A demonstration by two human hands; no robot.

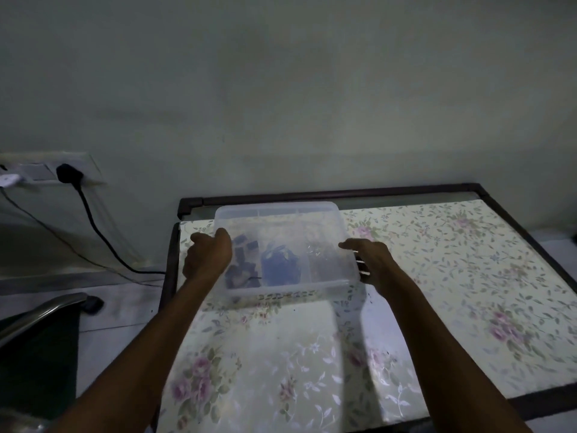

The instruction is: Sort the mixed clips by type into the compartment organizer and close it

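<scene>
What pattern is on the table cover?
Pink flowers and green leaves on the table cover, seen from the head view.
</scene>
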